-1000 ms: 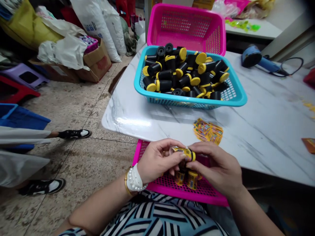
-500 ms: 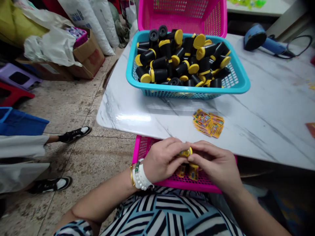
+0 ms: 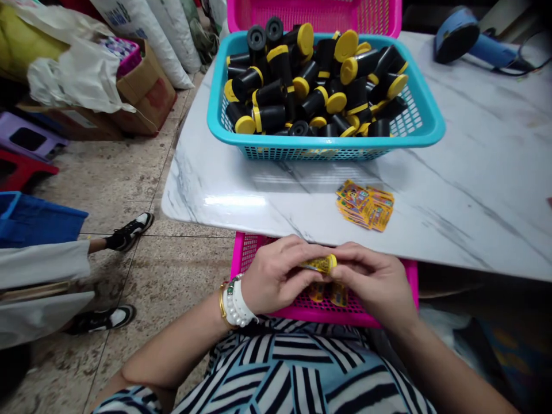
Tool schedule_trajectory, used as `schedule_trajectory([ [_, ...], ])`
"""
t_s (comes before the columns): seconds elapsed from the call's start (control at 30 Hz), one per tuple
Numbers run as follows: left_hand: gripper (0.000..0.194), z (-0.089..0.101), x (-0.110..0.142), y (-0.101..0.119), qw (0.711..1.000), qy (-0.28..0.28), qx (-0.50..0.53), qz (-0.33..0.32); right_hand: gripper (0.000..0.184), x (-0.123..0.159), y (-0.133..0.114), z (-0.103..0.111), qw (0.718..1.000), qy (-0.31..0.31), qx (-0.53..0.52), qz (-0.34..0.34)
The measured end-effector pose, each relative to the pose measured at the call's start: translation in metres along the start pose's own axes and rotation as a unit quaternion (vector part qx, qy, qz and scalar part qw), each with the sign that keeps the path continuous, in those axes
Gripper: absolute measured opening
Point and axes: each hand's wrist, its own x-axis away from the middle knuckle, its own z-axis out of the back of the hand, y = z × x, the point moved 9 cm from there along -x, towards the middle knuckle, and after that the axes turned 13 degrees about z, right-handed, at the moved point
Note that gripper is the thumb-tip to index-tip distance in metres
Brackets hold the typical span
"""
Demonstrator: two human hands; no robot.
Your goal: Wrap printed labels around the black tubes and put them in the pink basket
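Observation:
A small canister (image 3: 319,264) with a yellow cap and a yellow printed label lies sideways between my hands. My left hand (image 3: 280,273) is closed round its body, and the fingers of my right hand (image 3: 375,279) pinch the capped end. Below them, a pink basket (image 3: 284,313) holds a few labelled canisters (image 3: 339,294), partly hidden by my hands. On the table edge just beyond lies a spread stack of orange printed stickers (image 3: 366,205).
A turquoise basket (image 3: 328,138) full of black canisters with yellow caps stands on the marbled table (image 3: 202,184). Behind it is another pink basket (image 3: 379,17). A blue power tool (image 3: 474,43) lies at right. A person's feet (image 3: 131,230) show at left, near a blue bin (image 3: 43,221).
The canister between my hands shows more of its label, as my left fingers have shifted along it. My view has tilted slightly, so the table appears larger and higher.

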Motion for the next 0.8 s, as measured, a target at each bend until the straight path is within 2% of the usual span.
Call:
schedule_trajectory([
  [0.07, 0.026, -0.002, -0.002, -0.006, 0.997, -0.032, 0.042, 0.052, 0.023, 0.005, 0.008, -0.005, 0.997, -0.015, -0.046, -0.06],
  [0.13, 0.029, -0.009, 0.0, -0.018, 0.976, -0.088, 0.138, 0.145, 0.026, 0.008, 0.009, -0.009, 0.99, -0.056, -0.083, -0.097],
  [0.2, 0.034, -0.022, 0.006, -0.03, 0.928, -0.135, 0.255, 0.236, 0.027, 0.009, 0.004, -0.011, 0.984, -0.098, -0.11, -0.099],
  [0.27, 0.038, -0.034, 0.011, -0.038, 0.885, -0.157, 0.329, 0.29, 0.035, 0.007, -0.001, -0.009, 0.984, -0.127, -0.1, -0.071],
  [0.33, 0.043, -0.043, 0.015, -0.044, 0.864, -0.171, 0.355, 0.313, 0.035, 0.006, -0.006, -0.009, 0.986, -0.155, -0.06, -0.024],
  [0.4, 0.05, -0.052, 0.017, -0.046, 0.846, -0.194, 0.381, 0.319, 0.021, 0.006, -0.01, -0.009, 0.988, -0.152, -0.034, 0.024],
  [0.53, 0.055, -0.06, 0.02, -0.046, 0.805, -0.23, 0.45, 0.31, 0.007, 0.01, -0.006, 0.0, 0.995, -0.062, -0.071, 0.037],
  [0.6, 0.049, -0.061, 0.021, -0.049, 0.803, -0.223, 0.45, 0.321, 0.011, 0.012, -0.003, -0.001, 0.995, -0.061, -0.081, 0.024],
  [0.67, 0.048, -0.064, 0.021, -0.051, 0.804, -0.211, 0.443, 0.335, 0.019, 0.013, -0.003, -0.005, 0.993, -0.095, -0.072, 0.02],
  [0.73, 0.052, -0.067, 0.021, -0.05, 0.797, -0.202, 0.457, 0.339, 0.021, 0.013, -0.006, -0.008, 0.991, -0.118, -0.056, 0.039],
  [0.8, 0.054, -0.07, 0.02, -0.047, 0.781, -0.2, 0.489, 0.332, 0.016, 0.013, -0.011, -0.005, 0.991, -0.103, -0.046, 0.071],
])
